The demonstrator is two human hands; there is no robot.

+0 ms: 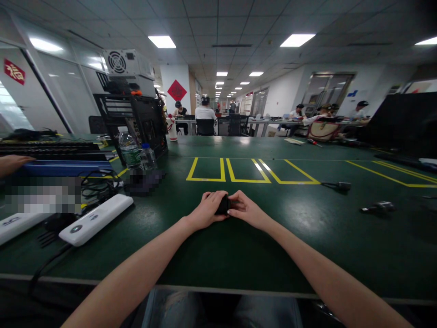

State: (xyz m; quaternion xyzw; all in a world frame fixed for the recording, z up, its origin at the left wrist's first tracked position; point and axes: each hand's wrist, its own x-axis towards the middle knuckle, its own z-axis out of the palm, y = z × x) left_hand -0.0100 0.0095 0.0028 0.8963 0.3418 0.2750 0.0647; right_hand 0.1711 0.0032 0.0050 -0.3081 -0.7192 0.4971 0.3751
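Ceiling lights are shining over a long workroom, and a dark green tabletop (pixel 239 255) is filling its near part, while a seated person (pixel 205 111) is showing far off beyond it. From where I am standing, I am watching two bare arms reaching in from the near edge, the hands meeting around the middle, just on the near side of the yellow tape outlines (pixel 205 179).

The left hand (pixel 208 209) is curling its grip over a small black object (pixel 222 206), and the right hand (pixel 249 209) is grasping that object's right side with thumb and fingertips. So the object is resting between the two hands, and the fingers are covering enough of it that I am not managing to tell what it is, or whether it is touching the tabletop.

As I am judging it, the step in hand is two-handed handling: the left grip seems to be steadying while the right fingers seem to be working at the side. Any next move is calling for one hand keeping firm while the other is shifting its hold.

To the left, a white power strip (pixel 97 222) and a water bottle (pixel 129 150) are standing clear of the arms; to the right, a dark tool (pixel 380 207) is lying well apart.
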